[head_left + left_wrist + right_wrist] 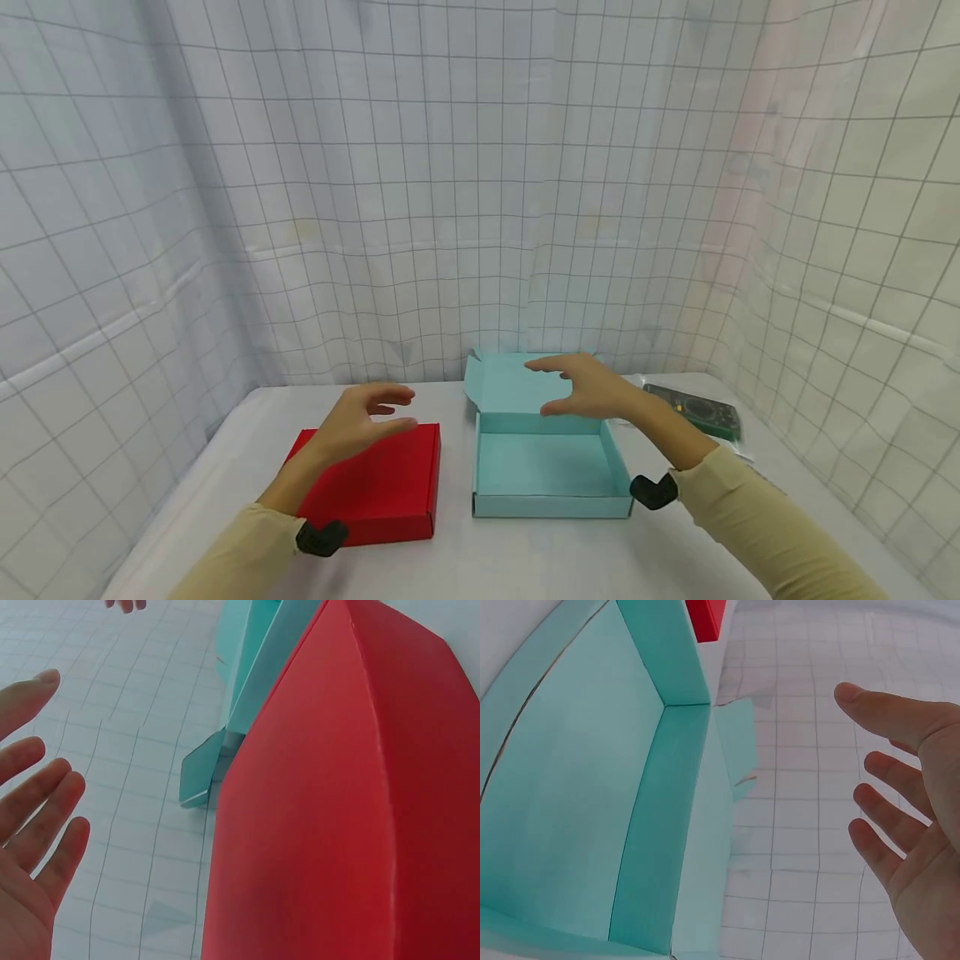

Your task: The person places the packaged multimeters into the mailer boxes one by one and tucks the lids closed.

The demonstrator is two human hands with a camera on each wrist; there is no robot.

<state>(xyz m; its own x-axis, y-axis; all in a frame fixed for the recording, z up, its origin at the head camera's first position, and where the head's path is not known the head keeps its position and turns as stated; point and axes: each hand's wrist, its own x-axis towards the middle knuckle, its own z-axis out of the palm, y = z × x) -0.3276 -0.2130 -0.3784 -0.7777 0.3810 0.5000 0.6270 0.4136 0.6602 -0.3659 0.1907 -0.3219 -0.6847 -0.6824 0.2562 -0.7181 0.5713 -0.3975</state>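
Observation:
A closed red box (382, 492) lies on the left of the white table, and my left hand (365, 423) hovers above it, fingers apart and holding nothing. In the left wrist view that hand (34, 817) is beside the red box (315, 802) without touching it. To the right stands a light blue cardboard box (551, 506) with its lid folded back and nothing inside. Over its back right part my right hand (588, 387) is raised, thumb and fingers spread, gripping nothing. The right wrist view has this hand (915, 802) apart from the blue box (660, 817).
At the back right of the table (555, 562) lies a dark multimeter (697, 408) with a green edge, partly behind my right forearm. Clear plastic is around it. A white grid-patterned curtain (480, 183) encloses the table at the back and both sides.

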